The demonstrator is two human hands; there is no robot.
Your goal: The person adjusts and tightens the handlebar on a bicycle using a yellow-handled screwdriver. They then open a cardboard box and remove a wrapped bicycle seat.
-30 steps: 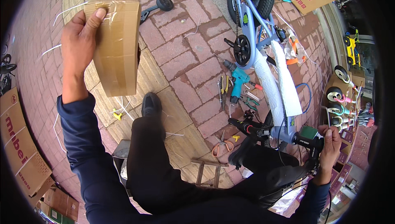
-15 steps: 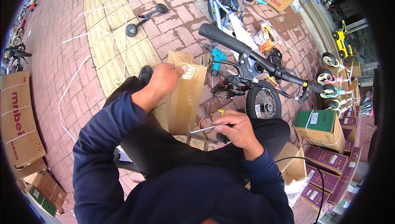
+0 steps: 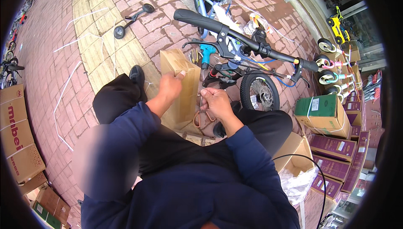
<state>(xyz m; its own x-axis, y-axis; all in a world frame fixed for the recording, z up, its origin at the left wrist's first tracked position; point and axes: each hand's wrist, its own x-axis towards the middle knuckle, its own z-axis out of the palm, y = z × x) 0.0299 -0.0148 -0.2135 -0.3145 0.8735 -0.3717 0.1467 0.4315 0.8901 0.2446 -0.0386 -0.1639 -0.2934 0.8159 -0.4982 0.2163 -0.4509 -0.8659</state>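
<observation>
- Head view: my left hand (image 3: 170,87) grips the cardboard box (image 3: 181,84) at 12 o'clock.
- My right hand (image 3: 216,102) pinches something thin; I cannot tell what.
- Box seems light, stiff; hold its edges.

Count: two hands, left hand (image 3: 170,87) and right hand (image 3: 216,103); one plain cardboard box (image 3: 181,84) between them; one handlebar (image 3: 243,42); one spoked wheel (image 3: 259,92); one green carton (image 3: 322,112); purple cartons (image 3: 333,147) at right, probably four, stack partly cut off.
</observation>
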